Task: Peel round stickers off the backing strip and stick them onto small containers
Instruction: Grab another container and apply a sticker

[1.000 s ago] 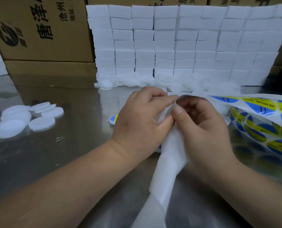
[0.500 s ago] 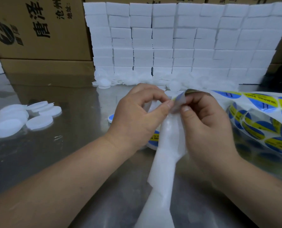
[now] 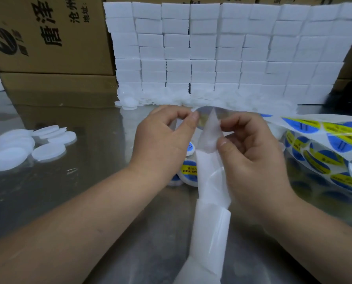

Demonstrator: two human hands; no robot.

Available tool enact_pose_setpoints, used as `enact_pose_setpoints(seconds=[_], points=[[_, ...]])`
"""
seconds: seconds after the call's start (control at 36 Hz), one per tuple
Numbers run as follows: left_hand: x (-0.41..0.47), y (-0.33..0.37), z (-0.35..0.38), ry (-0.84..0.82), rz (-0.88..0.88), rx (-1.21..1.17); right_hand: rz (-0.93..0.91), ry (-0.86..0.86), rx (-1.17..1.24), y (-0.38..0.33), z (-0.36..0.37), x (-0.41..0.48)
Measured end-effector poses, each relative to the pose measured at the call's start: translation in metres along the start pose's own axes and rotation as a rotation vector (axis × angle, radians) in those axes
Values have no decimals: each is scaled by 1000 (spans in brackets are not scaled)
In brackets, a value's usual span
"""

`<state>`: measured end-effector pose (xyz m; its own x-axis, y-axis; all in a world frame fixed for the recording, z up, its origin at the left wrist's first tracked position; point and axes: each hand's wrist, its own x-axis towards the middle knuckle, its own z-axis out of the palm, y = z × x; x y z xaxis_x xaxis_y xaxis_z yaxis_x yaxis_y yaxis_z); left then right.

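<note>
In the head view, a round sticker [image 3: 207, 117] is being pinched at its left edge between the thumb and forefinger of the left hand [image 3: 162, 140], its back facing the camera, above the metal table [image 3: 89, 191]. The white backing strip [image 3: 210, 201] is being gripped by the thumb and fingers of the right hand [image 3: 251, 158], its peeled end pointing up just beside the sticker and its empty length trailing down toward the camera. Labelled small containers [image 3: 188, 171] are lying on the table under the hands. Unpeeled blue and yellow stickers [image 3: 324, 146] are being carried on the strip at the right. White lids [image 3: 27, 146] are lying well apart at the left, and white blocks [image 3: 222, 52] are stacked behind.
</note>
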<state>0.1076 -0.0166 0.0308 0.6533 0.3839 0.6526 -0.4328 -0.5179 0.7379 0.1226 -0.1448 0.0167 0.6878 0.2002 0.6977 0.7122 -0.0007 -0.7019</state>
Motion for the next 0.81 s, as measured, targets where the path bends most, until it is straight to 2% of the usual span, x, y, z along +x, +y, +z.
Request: enact_pose_setpoints(seconds=[0.14,0.28,0.42,0.53,0.72,0.81], points=[[8,-7,-2,121,-163,19,-60,-49,11,0,3,-2],[18,-14,-8,198,-240,34,-200,7,-102,-5,3,-2],[11,-10,-5,129,-102,140,-124,52,-250,0,0,2],[4,-9,-4,61,35,243,-16,18,-358,7,-2,4],[3,-4,-7,16,130,349,143,9,-295,2,-7,10],[2,-4,-7,-11,180,379,221,45,-166,-2,-8,13]])
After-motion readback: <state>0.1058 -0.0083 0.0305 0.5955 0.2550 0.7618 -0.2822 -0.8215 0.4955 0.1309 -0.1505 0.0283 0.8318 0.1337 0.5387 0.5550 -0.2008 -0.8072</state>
